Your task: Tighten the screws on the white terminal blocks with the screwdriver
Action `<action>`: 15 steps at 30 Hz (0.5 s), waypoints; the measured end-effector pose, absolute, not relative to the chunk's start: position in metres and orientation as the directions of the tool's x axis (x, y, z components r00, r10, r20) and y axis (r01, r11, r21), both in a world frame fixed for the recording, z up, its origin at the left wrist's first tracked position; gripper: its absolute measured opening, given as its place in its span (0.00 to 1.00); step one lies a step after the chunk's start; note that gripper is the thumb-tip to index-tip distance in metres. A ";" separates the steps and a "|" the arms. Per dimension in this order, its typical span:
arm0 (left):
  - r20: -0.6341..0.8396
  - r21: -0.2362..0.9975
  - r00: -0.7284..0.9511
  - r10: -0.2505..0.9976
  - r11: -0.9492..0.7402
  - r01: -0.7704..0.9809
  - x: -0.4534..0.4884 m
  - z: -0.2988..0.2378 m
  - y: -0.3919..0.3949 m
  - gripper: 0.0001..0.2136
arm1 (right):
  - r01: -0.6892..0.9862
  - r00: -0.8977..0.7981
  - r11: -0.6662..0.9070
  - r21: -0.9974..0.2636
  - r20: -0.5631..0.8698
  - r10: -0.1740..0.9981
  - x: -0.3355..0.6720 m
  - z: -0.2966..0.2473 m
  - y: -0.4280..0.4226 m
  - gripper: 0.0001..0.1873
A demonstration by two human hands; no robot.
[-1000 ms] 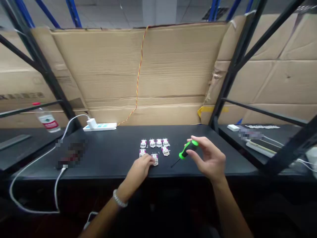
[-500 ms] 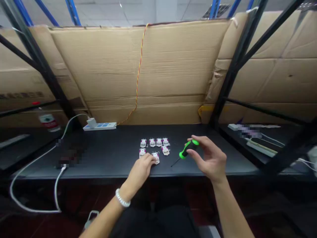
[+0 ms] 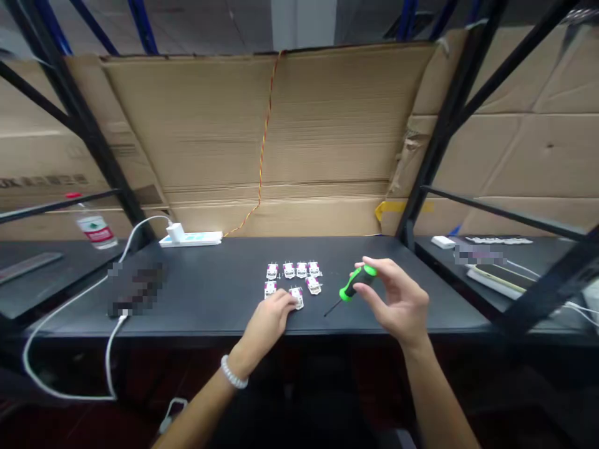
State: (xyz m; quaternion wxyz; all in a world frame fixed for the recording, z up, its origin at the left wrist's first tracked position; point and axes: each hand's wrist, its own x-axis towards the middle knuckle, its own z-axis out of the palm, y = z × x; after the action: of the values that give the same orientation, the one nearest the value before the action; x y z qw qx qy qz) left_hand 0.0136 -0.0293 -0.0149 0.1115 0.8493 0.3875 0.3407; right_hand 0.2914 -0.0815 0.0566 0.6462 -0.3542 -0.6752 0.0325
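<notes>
My right hand point(image 3: 397, 296) grips a green and black screwdriver point(image 3: 358, 282) by its handle, the thin shaft slanting down to the left above the black table. At the table's front, my left hand point(image 3: 271, 315) has its fingertips on a small white and magenta part point(image 3: 296, 298); its exact kind is too small to tell. Similar white and magenta parts point(image 3: 302, 269) stand in a row just behind. One such part point(image 3: 313, 285) lies between the two hands, and another point(image 3: 270, 288) sits partly behind my left hand.
A white power strip point(image 3: 191, 239) with a plugged-in charger lies at the back left, a cable looping over the front edge. Black metal posts point(image 3: 433, 143) and a cardboard wall point(image 3: 327, 143) bound the table point(image 3: 210, 293). A bottle point(image 3: 97, 229) stands beyond the left post.
Both hands keep nearly the same places and holds. The view has shifted slightly and the picture's brightness differs.
</notes>
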 end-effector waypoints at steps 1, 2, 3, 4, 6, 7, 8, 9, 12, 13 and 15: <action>0.489 0.457 0.466 0.737 -0.672 0.583 0.014 -0.014 -0.029 0.11 | 0.440 0.087 0.745 -0.502 0.849 0.521 0.291 0.057 -0.082 0.23; 0.486 0.462 0.464 0.741 -0.668 0.584 0.014 -0.014 -0.029 0.11 | 0.443 0.086 0.744 -0.500 0.850 0.520 0.291 0.057 -0.082 0.23; 0.483 0.468 0.460 0.745 -0.664 0.584 0.014 -0.014 -0.029 0.11 | 0.444 0.083 0.745 -0.498 0.851 0.519 0.291 0.057 -0.082 0.23; 0.481 0.475 0.455 0.749 -0.659 0.583 0.014 -0.013 -0.029 0.11 | 0.443 0.081 0.747 -0.495 0.852 0.517 0.291 0.057 -0.082 0.23; 0.480 0.488 0.448 0.754 -0.654 0.578 0.014 -0.013 -0.029 0.11 | 0.438 0.081 0.751 -0.494 0.854 0.514 0.291 0.057 -0.082 0.23; 0.484 0.496 0.443 0.755 -0.654 0.572 0.015 -0.012 -0.029 0.11 | 0.436 0.080 0.754 -0.491 0.856 0.511 0.291 0.058 -0.082 0.23; 0.488 0.505 0.437 0.755 -0.653 0.564 0.015 -0.012 -0.029 0.11 | 0.436 0.081 0.755 -0.490 0.857 0.509 0.290 0.058 -0.082 0.24; 0.491 0.517 0.430 0.758 -0.651 0.556 0.016 -0.011 -0.029 0.11 | 0.437 0.086 0.753 -0.491 0.857 0.509 0.290 0.058 -0.082 0.24; 0.490 0.548 0.413 0.767 -0.640 0.539 0.018 -0.010 -0.029 0.10 | 0.438 0.090 0.750 -0.497 0.854 0.513 0.290 0.057 -0.081 0.24; 0.488 0.553 0.413 0.769 -0.639 0.535 0.018 -0.009 -0.029 0.10 | 0.436 0.091 0.747 -0.502 0.851 0.518 0.291 0.057 -0.081 0.24; 0.490 0.549 0.419 0.764 -0.644 0.532 0.019 -0.009 -0.028 0.10 | 0.434 0.092 0.743 -0.509 0.846 0.526 0.291 0.056 -0.081 0.24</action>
State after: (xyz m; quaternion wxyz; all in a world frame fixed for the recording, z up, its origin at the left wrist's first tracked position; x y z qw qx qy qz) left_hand 0.0190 -0.0284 -0.0085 0.1568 0.8276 0.3917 0.3702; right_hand 0.2908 -0.0811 0.0563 0.6471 -0.3564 -0.6730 0.0355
